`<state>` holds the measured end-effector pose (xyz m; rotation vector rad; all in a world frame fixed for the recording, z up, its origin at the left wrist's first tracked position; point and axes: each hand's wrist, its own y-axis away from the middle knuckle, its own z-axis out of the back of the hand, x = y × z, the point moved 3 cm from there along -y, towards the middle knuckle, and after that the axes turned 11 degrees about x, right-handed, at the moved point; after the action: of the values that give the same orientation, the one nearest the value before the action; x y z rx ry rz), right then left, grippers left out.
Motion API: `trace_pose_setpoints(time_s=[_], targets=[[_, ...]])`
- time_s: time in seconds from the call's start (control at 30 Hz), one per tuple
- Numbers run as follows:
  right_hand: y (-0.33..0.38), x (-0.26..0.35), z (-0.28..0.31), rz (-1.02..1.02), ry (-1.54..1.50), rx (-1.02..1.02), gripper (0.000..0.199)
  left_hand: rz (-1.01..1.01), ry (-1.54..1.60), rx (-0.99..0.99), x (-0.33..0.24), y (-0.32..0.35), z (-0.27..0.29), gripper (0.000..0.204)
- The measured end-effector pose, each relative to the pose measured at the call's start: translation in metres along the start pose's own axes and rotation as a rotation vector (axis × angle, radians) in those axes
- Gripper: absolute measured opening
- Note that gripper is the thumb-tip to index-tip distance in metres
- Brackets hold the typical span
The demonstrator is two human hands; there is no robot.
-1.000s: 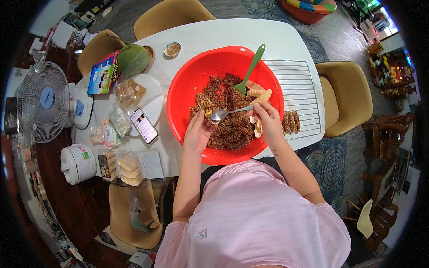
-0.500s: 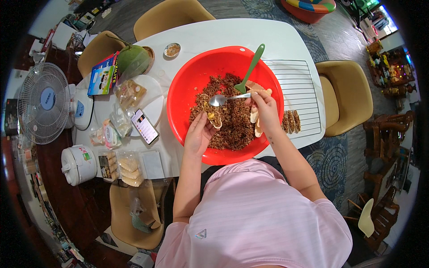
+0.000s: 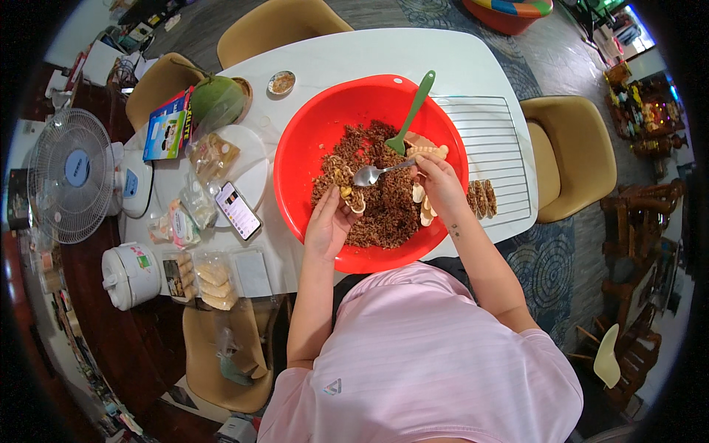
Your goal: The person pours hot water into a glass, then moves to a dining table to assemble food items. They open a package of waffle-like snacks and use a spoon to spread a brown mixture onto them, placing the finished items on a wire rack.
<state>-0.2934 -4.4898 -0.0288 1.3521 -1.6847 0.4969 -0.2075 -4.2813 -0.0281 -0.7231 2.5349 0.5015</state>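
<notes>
A large red basin [image 3: 294,151] holds a heap of brown crumbly mixture [image 3: 384,229]. Over its left part, my left hand [image 3: 327,225] grips a pale curved shell [image 3: 357,201] topped with brown crumbs and a yellowish bit. My right hand [image 3: 441,188] pinches the handle of a metal spoon [image 3: 366,176], whose bowl is close to the shell; I cannot tell whether they touch. A green spatula [image 3: 418,107] rests with its head in the mixture and its handle over the far rim. Pale unfilled shells [image 3: 430,153] lie inside at the right, some partly behind my right hand.
Right of the basin is a wire rack [image 3: 491,140] bearing several crumb-covered pieces [image 3: 482,198]. Leftward on the white table are a phone [image 3: 238,212], a plate [image 3: 255,159], bagged shells [image 3: 215,279], a green coconut [image 3: 218,100] and a small dish [image 3: 281,83]. A fan [image 3: 76,168] stands far left.
The spoon's bowl has shifted slightly nearer to me and to the right, and my right hand has come a little closer. My left hand stays almost in place with the shell.
</notes>
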Motion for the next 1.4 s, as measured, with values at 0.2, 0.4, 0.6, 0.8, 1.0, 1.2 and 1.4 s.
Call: trace_pose_setpoints(time_s=[0.2, 0.4, 0.6, 0.8, 1.0, 1.2, 1.4], targets=[[-0.003, 0.005, 0.001, 0.021, 0.037, 0.002, 0.017, -0.005, -0.056, -0.031, 0.001, 0.000, 0.003, 0.020], [0.005, 0.025, -0.031, 0.113, 0.307, 0.028, 0.018, -0.038, -0.135, -0.099, 0.006, 0.000, 0.010, 0.026], [-0.004, 0.004, -0.002, -0.048, 0.019, -0.029, 0.019, -0.013, -0.006, -0.035, 0.004, 0.003, 0.001, 0.022], [-0.005, -0.007, 0.015, -0.033, -0.049, -0.078, 0.016, 0.024, 0.017, 0.029, 0.003, 0.004, -0.002, 0.023], [-0.007, -0.003, 0.005, -0.056, -0.029, -0.069, 0.015, 0.041, 0.019, 0.079, 0.005, 0.003, -0.003, 0.027], [-0.014, -0.005, 0.002, -0.095, -0.081, -0.098, 0.017, 0.064, 0.011, 0.112, 0.004, 0.007, -0.006, 0.032], [-0.021, 0.005, 0.014, -0.082, -0.071, -0.098, 0.020, 0.043, -0.110, 0.068, -0.001, 0.010, -0.007, 0.034]])
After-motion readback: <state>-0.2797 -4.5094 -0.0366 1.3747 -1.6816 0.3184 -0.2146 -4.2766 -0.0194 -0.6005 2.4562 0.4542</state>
